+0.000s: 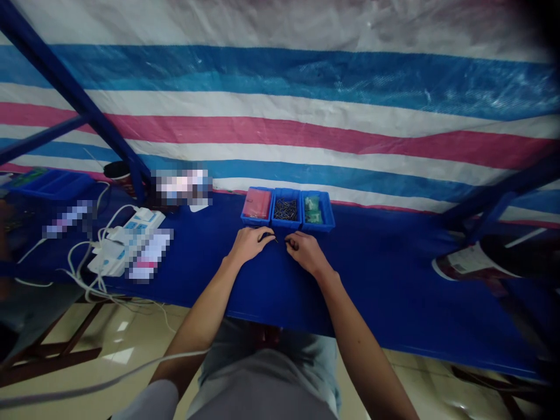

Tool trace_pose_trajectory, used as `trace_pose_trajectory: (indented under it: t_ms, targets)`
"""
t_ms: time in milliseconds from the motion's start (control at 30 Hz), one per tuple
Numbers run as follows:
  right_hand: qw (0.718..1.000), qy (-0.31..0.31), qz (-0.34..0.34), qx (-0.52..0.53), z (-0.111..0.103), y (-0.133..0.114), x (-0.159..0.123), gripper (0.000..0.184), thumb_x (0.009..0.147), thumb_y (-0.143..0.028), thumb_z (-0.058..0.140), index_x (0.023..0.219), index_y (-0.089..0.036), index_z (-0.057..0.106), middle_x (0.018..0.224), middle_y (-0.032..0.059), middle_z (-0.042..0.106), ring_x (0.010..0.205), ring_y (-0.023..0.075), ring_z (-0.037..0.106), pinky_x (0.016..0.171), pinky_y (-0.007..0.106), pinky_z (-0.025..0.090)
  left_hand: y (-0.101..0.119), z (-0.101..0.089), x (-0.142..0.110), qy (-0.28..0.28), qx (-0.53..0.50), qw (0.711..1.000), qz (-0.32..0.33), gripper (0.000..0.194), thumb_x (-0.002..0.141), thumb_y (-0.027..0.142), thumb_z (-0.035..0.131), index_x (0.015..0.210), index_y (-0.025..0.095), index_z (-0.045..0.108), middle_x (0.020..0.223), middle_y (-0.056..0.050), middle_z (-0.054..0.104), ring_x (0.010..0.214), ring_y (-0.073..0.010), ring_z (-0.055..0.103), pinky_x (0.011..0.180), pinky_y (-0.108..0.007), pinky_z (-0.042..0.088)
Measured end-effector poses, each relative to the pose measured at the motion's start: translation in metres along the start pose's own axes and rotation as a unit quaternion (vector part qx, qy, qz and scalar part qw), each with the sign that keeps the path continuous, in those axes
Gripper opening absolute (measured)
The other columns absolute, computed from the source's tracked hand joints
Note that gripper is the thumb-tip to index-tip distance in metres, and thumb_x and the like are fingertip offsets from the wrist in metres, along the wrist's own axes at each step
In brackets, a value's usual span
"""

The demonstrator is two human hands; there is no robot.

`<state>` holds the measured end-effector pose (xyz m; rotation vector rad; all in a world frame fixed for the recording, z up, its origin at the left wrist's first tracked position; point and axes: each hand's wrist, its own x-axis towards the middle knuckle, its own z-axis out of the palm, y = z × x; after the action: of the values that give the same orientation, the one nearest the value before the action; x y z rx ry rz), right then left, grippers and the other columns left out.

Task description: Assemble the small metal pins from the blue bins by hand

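Note:
Fingers pinched, my left hand (249,244) holds a small dark thin piece (265,235) just in front of the blue bins. A short gap away, my right hand (305,251) is closed too, with a tiny dark thing at its fingertips that is too small to name. Behind the hands, three small blue bins stand side by side. Pink-red packets (256,203) fill the left bin, loose dark metal screw-like pieces (286,209) the middle one, and green-and-clear packets (312,209) the right one.
On the left of the blue table (376,291) lie a white power strip (126,242) and tangled white cables (83,274). A dark-topped tub (472,259) lies tilted at the right. Blue frame bars (79,87) and a striped sheet (306,131) stand behind.

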<state>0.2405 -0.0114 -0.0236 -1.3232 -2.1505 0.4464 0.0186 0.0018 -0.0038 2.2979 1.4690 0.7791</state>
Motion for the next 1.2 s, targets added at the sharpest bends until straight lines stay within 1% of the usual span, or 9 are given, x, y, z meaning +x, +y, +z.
trace_pose_trajectory:
  t_ms: [200,433,567,667,767,900,967,1100,1200]
  targets:
    - [0.999,-0.007,0.038,-0.008,-0.002,-0.001,0.001,0.023,0.081,-0.011,0.062,0.100,-0.018,0.073,0.080,0.0021,0.063,0.062,0.0123,0.056,0.065,0.024,0.044,0.002,-0.002,-0.001,0.015,-0.013,1.000,0.007,0.026,0.096,0.041,0.059,0.109,0.025,0.075,0.062,0.003,0.061,0.055,-0.0095,0.052,0.062,-0.022,0.035]
    - [0.998,0.015,0.062,-0.013,-0.004,-0.007,0.002,0.018,0.075,-0.009,0.062,0.087,-0.017,0.073,0.075,0.0021,0.064,0.064,0.0145,0.059,0.064,0.025,0.044,0.007,-0.001,-0.002,-0.019,-0.035,0.999,0.031,0.029,0.096,0.042,0.058,0.112,0.024,0.074,0.057,0.004,0.056,0.055,-0.0099,0.053,0.060,-0.021,0.036]
    - [0.998,0.026,0.052,0.023,-0.006,-0.005,0.000,0.018,0.074,-0.009,0.063,0.086,-0.017,0.073,0.072,0.0010,0.063,0.062,0.0135,0.058,0.062,0.024,0.045,0.010,0.001,-0.002,-0.031,-0.039,0.998,0.037,0.032,0.096,0.041,0.058,0.120,0.025,0.071,0.059,0.003,0.059,0.057,-0.0106,0.056,0.063,-0.021,0.039]
    - [0.998,0.027,0.028,0.058,-0.007,-0.005,-0.001,0.017,0.076,-0.010,0.063,0.087,-0.018,0.073,0.074,0.0004,0.063,0.059,0.0118,0.056,0.061,0.023,0.045,0.010,0.002,-0.002,-0.039,-0.038,0.998,0.038,0.033,0.096,0.041,0.059,0.122,0.025,0.071,0.062,0.002,0.064,0.058,-0.0108,0.058,0.064,-0.021,0.040]
    - [0.996,0.028,0.000,0.087,-0.007,-0.009,-0.002,0.016,0.079,-0.013,0.062,0.090,-0.018,0.072,0.079,0.0011,0.063,0.057,0.0103,0.055,0.060,0.023,0.046,0.010,0.003,-0.002,-0.038,-0.043,0.997,0.050,0.028,0.096,0.038,0.060,0.116,0.025,0.074,0.073,0.000,0.072,0.062,-0.0111,0.062,0.066,-0.021,0.042]
    - [0.995,0.034,-0.019,0.093,-0.007,-0.015,-0.003,0.015,0.082,-0.015,0.060,0.094,-0.019,0.069,0.080,0.0013,0.062,0.058,0.0105,0.054,0.059,0.023,0.045,0.012,0.003,-0.002,-0.046,-0.068,0.993,0.079,0.022,0.097,0.032,0.058,0.104,0.025,0.078,0.094,-0.002,0.077,0.077,-0.0137,0.068,0.076,-0.023,0.046]
    - [0.995,0.037,-0.022,0.096,-0.006,-0.016,-0.003,0.015,0.082,-0.015,0.060,0.094,-0.019,0.067,0.078,0.0007,0.061,0.058,0.0107,0.053,0.058,0.023,0.044,0.013,0.003,-0.003,-0.049,-0.070,0.993,0.078,0.021,0.096,0.032,0.059,0.102,0.025,0.078,0.093,-0.002,0.077,0.078,-0.0144,0.069,0.076,-0.024,0.047]
    - [0.991,0.046,-0.035,0.117,-0.006,-0.017,-0.004,0.012,0.086,-0.017,0.059,0.095,-0.019,0.065,0.081,0.0011,0.060,0.059,0.0112,0.053,0.060,0.024,0.045,0.014,0.003,-0.003,-0.052,-0.056,0.994,0.073,0.019,0.094,0.032,0.063,0.102,0.023,0.077,0.076,-0.001,0.074,0.066,-0.0124,0.064,0.068,-0.023,0.045]
    - [0.989,0.055,-0.043,0.132,-0.006,-0.020,-0.004,0.009,0.090,-0.019,0.058,0.097,-0.020,0.064,0.085,0.0025,0.061,0.063,0.0124,0.055,0.063,0.025,0.047,0.014,0.003,-0.002,-0.053,-0.071,0.993,0.077,0.019,0.095,0.030,0.060,0.102,0.023,0.077,0.081,-0.002,0.075,0.069,-0.0132,0.065,0.069,-0.023,0.045]
